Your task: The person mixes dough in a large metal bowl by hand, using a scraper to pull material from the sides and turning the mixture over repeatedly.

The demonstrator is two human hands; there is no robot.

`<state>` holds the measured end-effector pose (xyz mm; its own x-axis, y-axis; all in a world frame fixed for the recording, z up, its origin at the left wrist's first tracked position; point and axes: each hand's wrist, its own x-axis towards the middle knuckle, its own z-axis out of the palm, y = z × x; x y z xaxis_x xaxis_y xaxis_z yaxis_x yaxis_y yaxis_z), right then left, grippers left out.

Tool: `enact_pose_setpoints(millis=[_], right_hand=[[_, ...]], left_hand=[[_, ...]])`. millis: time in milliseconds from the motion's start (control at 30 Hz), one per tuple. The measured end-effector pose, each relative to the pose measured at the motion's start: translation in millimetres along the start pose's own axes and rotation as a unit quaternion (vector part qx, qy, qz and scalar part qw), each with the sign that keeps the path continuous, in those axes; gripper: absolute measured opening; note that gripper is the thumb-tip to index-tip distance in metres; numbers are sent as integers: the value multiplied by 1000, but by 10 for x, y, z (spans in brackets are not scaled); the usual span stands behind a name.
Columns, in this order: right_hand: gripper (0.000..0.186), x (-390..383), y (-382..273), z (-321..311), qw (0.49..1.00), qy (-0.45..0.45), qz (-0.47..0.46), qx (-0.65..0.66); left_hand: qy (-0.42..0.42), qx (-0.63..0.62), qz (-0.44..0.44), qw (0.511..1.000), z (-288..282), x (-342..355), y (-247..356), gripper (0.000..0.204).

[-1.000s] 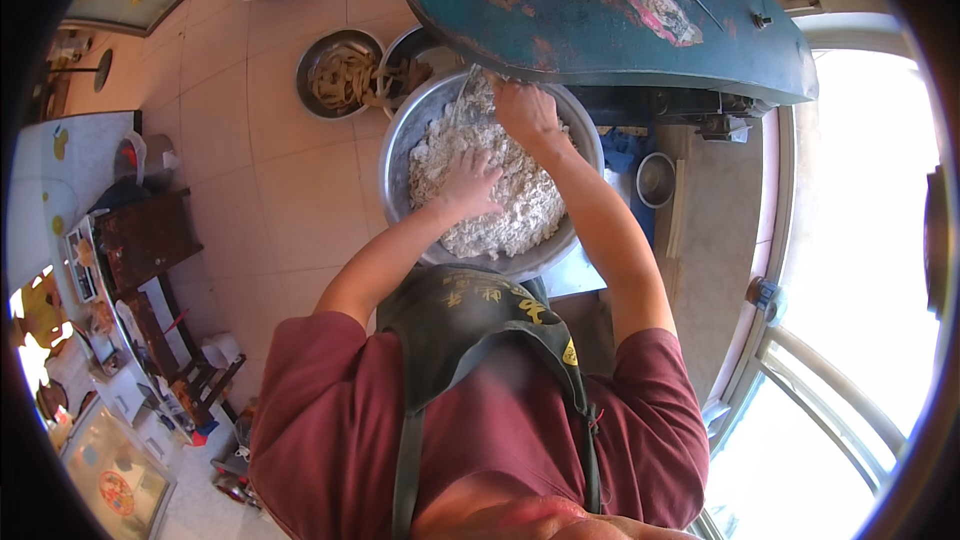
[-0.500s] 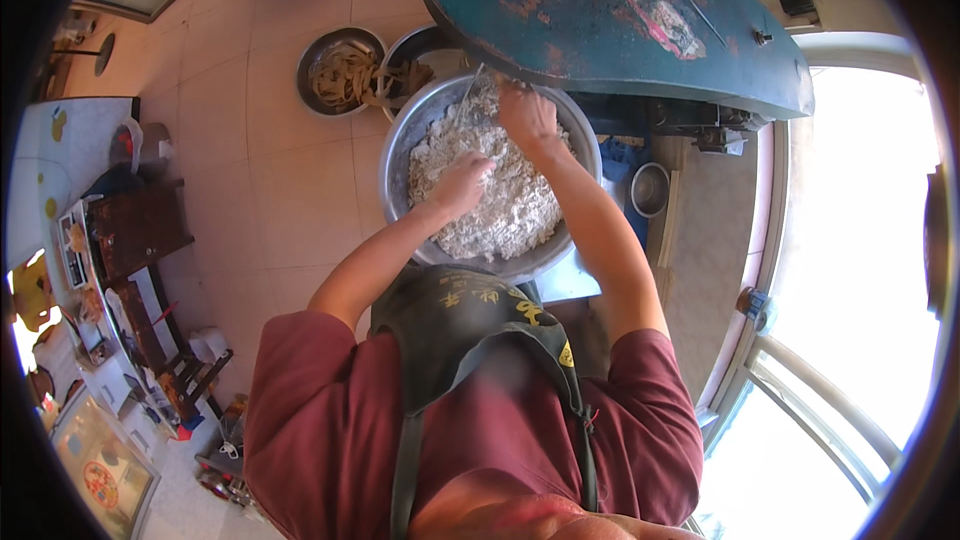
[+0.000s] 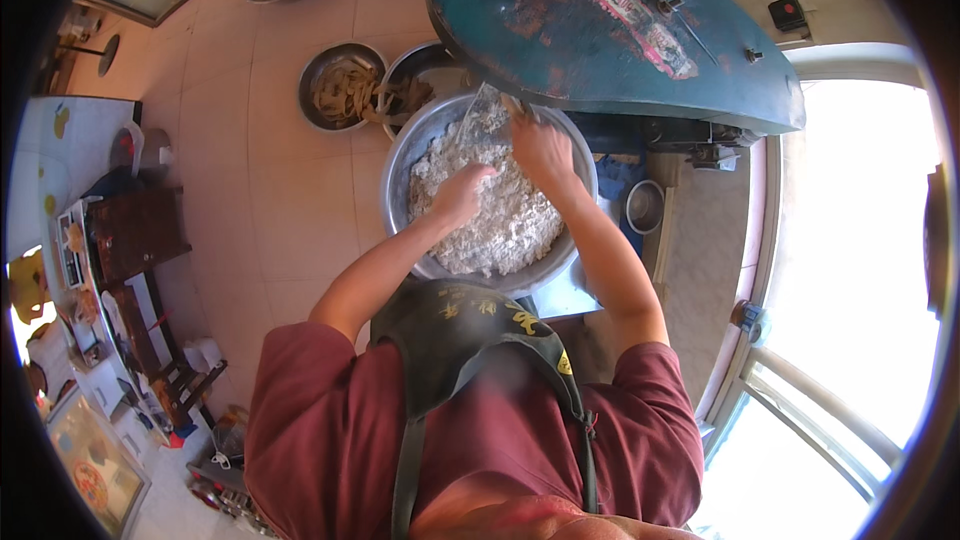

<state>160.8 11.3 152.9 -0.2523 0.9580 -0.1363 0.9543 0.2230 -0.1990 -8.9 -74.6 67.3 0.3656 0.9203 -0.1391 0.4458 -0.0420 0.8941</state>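
Note:
A large round metal bowl (image 3: pixel 397 182) holds a crumbly white floury mixture (image 3: pixel 510 230). My right hand (image 3: pixel 543 150) is closed round the handle of a flat, shiny scraper (image 3: pixel 484 120) at the bowl's far side. The blade slants left of the hand, with floury bits on it, along the far inner wall. Lower and to the left, my left hand (image 3: pixel 462 194) rests on the mixture near the bowl's middle; its thumb side points right, and most of its fingers are hidden.
A blue-green machine cover (image 3: pixel 580 30) overhangs the bowl's far right. Beyond the bowl, two metal basins (image 3: pixel 305 100) with pale strips stand on the tiled floor. A small metal bowl (image 3: pixel 645 207) sits to the right. Shelving and a brown box (image 3: pixel 135 230) line the left.
The right hand has come a little nearer and to the right, and more of the scraper blade shows. The left hand has stayed almost in place on the mixture.

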Motion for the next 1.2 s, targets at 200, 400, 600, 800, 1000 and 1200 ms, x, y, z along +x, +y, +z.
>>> enact_pose_setpoints(millis=[200, 400, 600, 800, 1000, 1200], right_hand=[[44, 110, 223, 168, 999, -2, 29, -37], [34, -221, -214, -220, 998, -43, 51, 17], [43, 213, -156, 70, 993, -34, 84, 74], [41, -73, 104, -129, 990, 6, 85, 113], [33, -468, 237, -188, 980, 49, 95, 171], [31, -293, 222, -32, 980, 40, 73, 179]], left_hand=[[-20, 43, -14, 999, 129, 97, -151, 46], [-85, 64, -137, 985, -138, 27, 102, 52], [-40, 46, -76, 995, -37, 109, 263, 53], [18, 93, -41, 995, -225, 483, 605, 72], [146, 107, 41, 983, -203, 964, 476, 62], [99, 132, 1, 986, -226, 909, 404, 25]])
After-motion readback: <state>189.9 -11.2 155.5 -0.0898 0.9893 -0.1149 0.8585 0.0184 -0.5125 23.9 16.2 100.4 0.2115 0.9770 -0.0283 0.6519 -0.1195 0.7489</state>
